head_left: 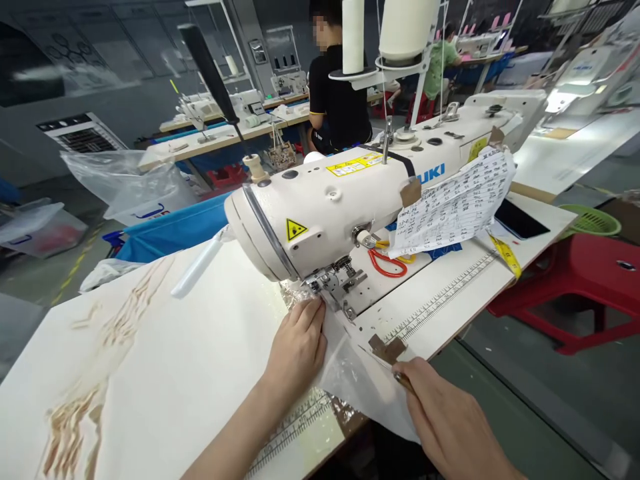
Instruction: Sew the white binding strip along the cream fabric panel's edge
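- The left hand (297,340) is pressing thin white fabric (355,377) down just in front of the needle area; its fingers are lying close together, but the thumb is hidden, so whether it is pinching cannot be told.
- The right hand (450,413) is closing around a slim tool (404,381), whose thin tip is pointing toward the fabric.
- The fabric is running from beside the machine's needle area between the hands and is hanging over the table's near edge.
- Brown tape (387,348) is sticking to the table (200,373) near that edge, just beyond the right hand.
- A white sewing machine (310,193) is standing over the fabric, and a red loop handle (387,263) is lying under its arm.
- A paper sheet (450,207) covered in writing is hanging on the machine's front.
- Toward the table's right corner, a dark phone (520,219) is lying flat, and a yellow tape measure (506,257) is draping over the near edge.
- Beige strips (73,427) are lying toward the left edge.
- Beyond the machine, a person in black (340,87) is sitting.
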Available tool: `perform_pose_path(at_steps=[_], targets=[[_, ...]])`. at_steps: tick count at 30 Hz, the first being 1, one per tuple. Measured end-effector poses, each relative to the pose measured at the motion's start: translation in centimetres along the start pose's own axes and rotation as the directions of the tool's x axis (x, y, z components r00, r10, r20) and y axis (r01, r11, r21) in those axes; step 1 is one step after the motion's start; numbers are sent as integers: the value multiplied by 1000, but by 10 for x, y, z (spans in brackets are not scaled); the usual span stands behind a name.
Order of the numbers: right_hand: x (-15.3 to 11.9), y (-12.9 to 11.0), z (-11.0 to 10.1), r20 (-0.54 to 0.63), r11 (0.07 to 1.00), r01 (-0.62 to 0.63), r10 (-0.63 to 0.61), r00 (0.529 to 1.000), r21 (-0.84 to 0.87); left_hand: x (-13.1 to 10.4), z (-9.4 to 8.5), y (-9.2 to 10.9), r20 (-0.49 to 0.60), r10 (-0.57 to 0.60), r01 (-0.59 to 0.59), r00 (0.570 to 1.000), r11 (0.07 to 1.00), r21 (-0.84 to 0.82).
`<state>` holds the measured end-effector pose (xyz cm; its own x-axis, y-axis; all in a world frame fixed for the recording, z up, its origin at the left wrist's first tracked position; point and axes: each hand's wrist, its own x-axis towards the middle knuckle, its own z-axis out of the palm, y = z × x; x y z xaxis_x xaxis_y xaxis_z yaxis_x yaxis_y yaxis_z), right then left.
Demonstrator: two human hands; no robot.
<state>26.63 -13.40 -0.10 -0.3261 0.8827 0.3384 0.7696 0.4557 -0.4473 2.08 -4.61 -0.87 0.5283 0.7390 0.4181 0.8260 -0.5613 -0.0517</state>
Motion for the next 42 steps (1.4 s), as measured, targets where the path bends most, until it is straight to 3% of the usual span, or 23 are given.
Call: perform_pose_path(at_steps=[9, 13, 19, 25, 30, 42], targets=[[-10, 1, -8, -72, 983, -182, 180, 981, -14, -1, 6, -4, -81, 78, -76, 994, 996, 36], [14, 0, -4, -4, 990, -122, 123, 992, 64, -3, 6, -4, -65, 53, -53, 996, 999, 1], [41, 0, 12, 67, 998, -62, 63, 996, -13, -3, 0, -5, -40, 32, -33, 999, 999, -34], [34, -13, 16, 68, 989, -27, 17, 998, 148, -1, -4, -16, 6, 49, -48, 999, 994, -100], [20, -15, 14, 84, 989, 54, -66, 994, 139, -2, -4, -13, 10, 57, -56, 998, 996, -66], [28, -11, 10, 184, 996, 20, -37, 982, 92, -5, 0, -9, 8, 13, -12, 1000, 999, -47]])
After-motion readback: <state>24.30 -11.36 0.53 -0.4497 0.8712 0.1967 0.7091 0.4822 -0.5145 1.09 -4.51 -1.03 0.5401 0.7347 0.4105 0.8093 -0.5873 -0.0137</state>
